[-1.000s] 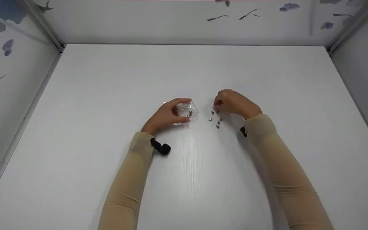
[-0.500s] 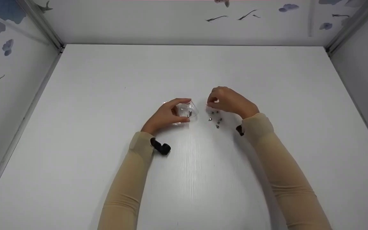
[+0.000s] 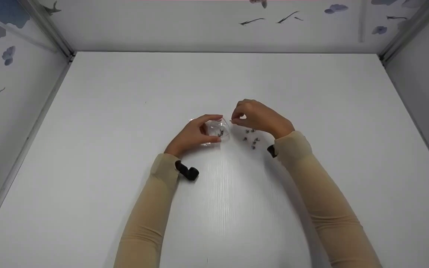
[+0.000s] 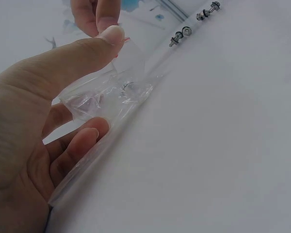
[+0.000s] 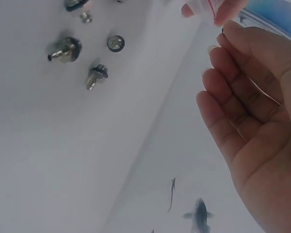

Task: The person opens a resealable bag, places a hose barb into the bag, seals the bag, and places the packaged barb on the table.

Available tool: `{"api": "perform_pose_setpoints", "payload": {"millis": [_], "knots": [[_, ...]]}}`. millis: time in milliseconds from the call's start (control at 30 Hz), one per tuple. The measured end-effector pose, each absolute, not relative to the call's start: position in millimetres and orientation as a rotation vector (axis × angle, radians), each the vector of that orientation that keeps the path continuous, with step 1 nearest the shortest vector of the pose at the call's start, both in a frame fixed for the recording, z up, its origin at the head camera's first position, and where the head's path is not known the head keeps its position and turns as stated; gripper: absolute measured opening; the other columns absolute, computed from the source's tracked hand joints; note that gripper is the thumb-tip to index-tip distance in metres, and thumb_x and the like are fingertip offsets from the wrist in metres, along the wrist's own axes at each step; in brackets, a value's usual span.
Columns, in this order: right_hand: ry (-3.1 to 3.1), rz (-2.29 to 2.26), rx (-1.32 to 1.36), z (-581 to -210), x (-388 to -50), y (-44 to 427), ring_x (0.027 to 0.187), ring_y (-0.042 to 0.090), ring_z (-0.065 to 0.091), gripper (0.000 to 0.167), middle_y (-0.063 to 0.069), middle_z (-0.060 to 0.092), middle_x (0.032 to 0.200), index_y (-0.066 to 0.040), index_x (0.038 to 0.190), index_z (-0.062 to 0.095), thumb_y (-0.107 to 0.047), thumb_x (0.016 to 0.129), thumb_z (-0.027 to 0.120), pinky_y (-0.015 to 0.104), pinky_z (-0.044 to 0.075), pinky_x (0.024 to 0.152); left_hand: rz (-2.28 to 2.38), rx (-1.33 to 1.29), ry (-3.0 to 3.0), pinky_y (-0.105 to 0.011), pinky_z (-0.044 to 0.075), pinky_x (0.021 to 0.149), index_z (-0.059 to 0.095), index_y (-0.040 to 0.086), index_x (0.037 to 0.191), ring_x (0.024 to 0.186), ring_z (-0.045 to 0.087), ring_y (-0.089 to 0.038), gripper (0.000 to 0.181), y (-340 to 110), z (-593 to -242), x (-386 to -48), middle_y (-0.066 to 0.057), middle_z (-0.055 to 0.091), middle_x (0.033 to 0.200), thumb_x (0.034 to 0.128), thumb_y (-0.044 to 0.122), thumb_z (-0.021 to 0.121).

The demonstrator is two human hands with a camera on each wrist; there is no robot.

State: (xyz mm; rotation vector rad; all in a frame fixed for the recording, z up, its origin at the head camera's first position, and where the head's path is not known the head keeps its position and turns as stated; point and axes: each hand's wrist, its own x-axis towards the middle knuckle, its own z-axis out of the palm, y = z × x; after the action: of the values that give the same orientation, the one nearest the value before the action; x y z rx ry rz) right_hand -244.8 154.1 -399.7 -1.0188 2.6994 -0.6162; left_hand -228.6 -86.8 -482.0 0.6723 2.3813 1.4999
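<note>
My left hand (image 3: 190, 137) holds a clear plastic zip bag (image 3: 213, 128) open, thumb on one side and fingers on the other. A few small metal screws (image 3: 221, 133) lie inside; the left wrist view shows them blurred through the crinkled plastic (image 4: 119, 92). Close to the right of the bag's mouth, my right hand (image 3: 261, 117) is raised with thumb and forefinger pinched together. A tiny dark edge of a screw (image 5: 223, 30) shows between those fingertips, the rest hidden. Its other fingers curve loosely.
Several loose screws with washers (image 5: 97, 75) lie scattered on the white table (image 3: 214, 208), below my right hand and right of the bag. White panels with a floral print (image 3: 214, 29) stand along the back and sides.
My right hand has lifted from among the loose screws and moved left toward the bag's mouth, fingertips pinched. The left hand and bag have stayed in place.
</note>
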Motion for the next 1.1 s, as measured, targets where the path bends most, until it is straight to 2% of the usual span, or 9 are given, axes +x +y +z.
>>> {"api": "perform_pose_setpoints", "payload": {"millis": [167, 333, 467, 567, 933, 1100], "knots": [[2.69, -0.6, -1.02, -399.0, -244.2, 147.5, 0.098, 0.025, 0.062, 0.015, 0.009, 0.068, 0.1, -0.004, 0.102, 0.074, -0.01, 0.09, 0.067, 0.035, 0.05, 0.088, 1.499, 0.667, 2.376, -0.028, 0.04, 0.072, 0.054, 0.032, 0.136, 0.078, 0.047, -0.017, 0.066, -86.5, -482.6, -229.0, 0.007, 0.061, 0.121, 0.0756, 0.037, 0.082], [2.675, -0.6, -1.038, -399.3, -243.4, 142.2, 0.099, 0.025, 0.062, 0.016, 0.009, 0.068, 0.1, -0.003, 0.103, 0.073, -0.01, 0.089, 0.068, 0.036, 0.05, 0.089, 1.495, 0.676, 2.36, -0.03, 0.038, 0.072, 0.052, 0.028, 0.138, 0.078, 0.045, -0.019, 0.068, -86.4, -481.5, -229.0, -0.002, 0.061, 0.121, 0.0773, 0.034, 0.081], [2.674, -0.612, -1.055, -399.7, -242.4, 139.7, 0.098, 0.025, 0.061, 0.017, 0.009, 0.068, 0.1, -0.003, 0.103, 0.073, -0.011, 0.089, 0.068, 0.036, 0.05, 0.088, 1.496, 0.681, 2.365, -0.029, 0.039, 0.072, 0.053, 0.029, 0.137, 0.077, 0.045, -0.018, 0.067, -86.3, -481.8, -229.2, 0.002, 0.061, 0.119, 0.077, 0.035, 0.081], [2.678, -0.618, -1.067, -400.7, -241.9, 138.4, 0.097, 0.024, 0.062, 0.017, 0.009, 0.068, 0.099, -0.004, 0.103, 0.073, -0.011, 0.089, 0.068, 0.035, 0.05, 0.087, 1.502, 0.684, 2.37, -0.027, 0.039, 0.071, 0.054, 0.033, 0.135, 0.076, 0.046, -0.015, 0.065, -86.8, -482.7, -229.6, 0.005, 0.062, 0.111, 0.0759, 0.038, 0.081], [2.668, -0.648, -1.085, -400.4, -240.2, 135.6, 0.097, 0.026, 0.063, 0.018, 0.008, 0.068, 0.099, -0.003, 0.105, 0.073, -0.012, 0.089, 0.069, 0.035, 0.051, 0.086, 1.495, 0.662, 2.374, -0.029, 0.04, 0.074, 0.054, 0.038, 0.134, 0.08, 0.047, -0.014, 0.064, -87.0, -482.9, -228.9, 0.004, 0.06, 0.101, 0.0758, 0.039, 0.081], [2.665, -0.647, -1.06, -399.9, -239.6, 136.4, 0.098, 0.025, 0.062, 0.019, 0.008, 0.067, 0.101, -0.003, 0.105, 0.073, -0.013, 0.089, 0.069, 0.035, 0.051, 0.086, 1.492, 0.638, 2.374, -0.03, 0.04, 0.074, 0.054, 0.041, 0.132, 0.08, 0.047, -0.014, 0.063, -86.7, -483.0, -228.2, 0.006, 0.059, 0.102, 0.076, 0.037, 0.081]]}}
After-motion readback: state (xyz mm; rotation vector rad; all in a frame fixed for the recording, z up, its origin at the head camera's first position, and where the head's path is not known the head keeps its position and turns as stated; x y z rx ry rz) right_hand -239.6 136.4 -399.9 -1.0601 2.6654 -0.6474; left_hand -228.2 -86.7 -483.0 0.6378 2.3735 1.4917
